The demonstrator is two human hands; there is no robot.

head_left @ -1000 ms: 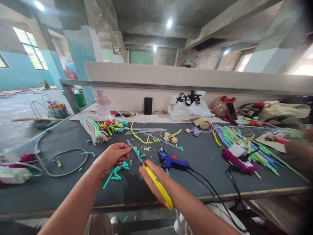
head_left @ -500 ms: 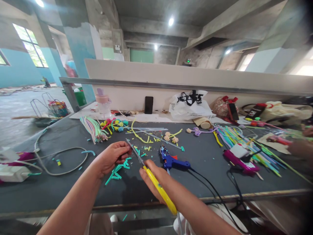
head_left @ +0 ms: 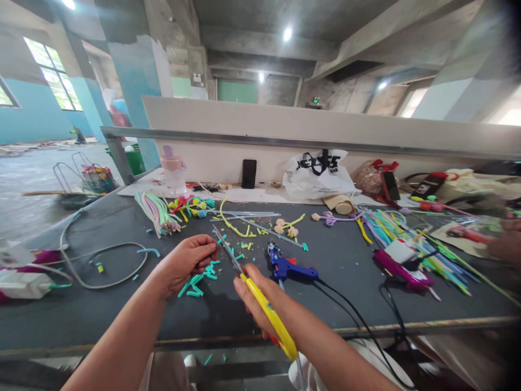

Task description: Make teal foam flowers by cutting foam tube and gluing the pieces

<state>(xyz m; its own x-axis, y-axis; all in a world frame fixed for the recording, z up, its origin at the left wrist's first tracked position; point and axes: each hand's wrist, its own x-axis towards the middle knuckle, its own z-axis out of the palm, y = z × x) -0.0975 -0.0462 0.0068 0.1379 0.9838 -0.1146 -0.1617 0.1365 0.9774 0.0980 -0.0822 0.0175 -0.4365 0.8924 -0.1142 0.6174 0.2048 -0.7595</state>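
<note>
My left hand [head_left: 193,259] pinches a short teal piece [head_left: 221,239] between thumb and fingers, at the blades of the scissors. My right hand [head_left: 258,298] is wrapped round the yellow handle of the scissors [head_left: 271,320], whose metal blades point up and left toward my left fingertips. Cut teal pieces [head_left: 196,285] lie on the dark table just below my left hand. Small yellow and teal bits are scattered beyond the blades. A blue glue gun [head_left: 291,270] lies right of my right hand, its black cord trailing toward the front edge.
Pastel stems [head_left: 157,214] and a clear bottle [head_left: 174,172] stand out at the back left. A phone [head_left: 249,174] leans on the partition beside a white bag [head_left: 317,176]. At the right are a magenta glue gun [head_left: 402,271], colored stems and another person's blurred hand [head_left: 507,241].
A short teal piece now shows between my left fingertips and the scissor blades. My right hand and the scissors have shifted slightly, and red on the lower handle has come into view.
</note>
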